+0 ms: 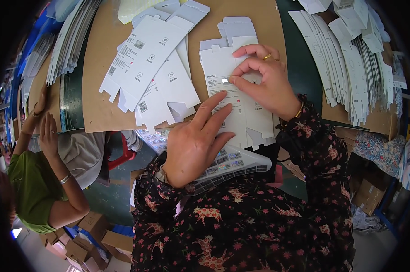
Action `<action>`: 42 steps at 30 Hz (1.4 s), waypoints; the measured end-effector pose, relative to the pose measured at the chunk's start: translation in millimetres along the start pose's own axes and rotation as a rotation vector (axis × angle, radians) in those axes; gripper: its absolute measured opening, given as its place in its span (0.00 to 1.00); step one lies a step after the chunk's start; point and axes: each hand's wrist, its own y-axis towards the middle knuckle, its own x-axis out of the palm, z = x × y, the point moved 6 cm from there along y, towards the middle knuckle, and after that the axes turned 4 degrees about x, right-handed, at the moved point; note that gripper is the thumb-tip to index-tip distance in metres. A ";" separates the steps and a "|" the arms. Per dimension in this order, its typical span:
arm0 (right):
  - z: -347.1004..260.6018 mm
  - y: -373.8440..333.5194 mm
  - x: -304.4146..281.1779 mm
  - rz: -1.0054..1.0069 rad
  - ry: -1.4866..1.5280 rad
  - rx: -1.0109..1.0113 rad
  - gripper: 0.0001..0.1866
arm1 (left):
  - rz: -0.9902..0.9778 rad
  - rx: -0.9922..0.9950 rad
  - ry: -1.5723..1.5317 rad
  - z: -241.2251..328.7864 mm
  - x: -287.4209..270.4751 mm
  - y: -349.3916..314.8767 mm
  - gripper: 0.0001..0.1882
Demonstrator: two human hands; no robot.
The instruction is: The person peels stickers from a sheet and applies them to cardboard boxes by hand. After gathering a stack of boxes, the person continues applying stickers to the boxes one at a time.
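Observation:
In front of me a flat white printed carton lies on top of others like it at the table's near edge. Thumb and index finger of my right hand are pinched at the edge of a small shiny sticker, which sits against the carton's printed text. My left hand has its fingers apart, the fingertips touching the carton just below the sticker. Across my lap rest sheets of shiny stickers, partly hidden by my left hand and the carton.
Left of the carton, more flat white cartons lie overlapping on the brown cardboard. Rows of flat cartons stand at the far left and right. A co-worker in green sits at left, near a red stool and cardboard boxes.

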 end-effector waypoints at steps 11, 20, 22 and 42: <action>1.9 3.6 5.7 0.048 -0.064 0.078 0.14 | 0.039 0.037 0.028 4.3 0.4 -3.1 0.27; 11.4 -3.0 -3.1 0.107 0.108 -0.034 0.14 | 0.134 0.066 0.010 14.0 -6.8 -22.7 0.24; 19.5 -7.1 -12.4 0.181 0.355 -0.082 0.13 | 0.132 0.016 0.016 14.8 -10.2 -30.6 0.24; 30.4 -95.5 -30.5 0.012 0.725 0.706 0.18 | 0.109 -0.118 -0.420 12.1 -6.8 -45.8 0.24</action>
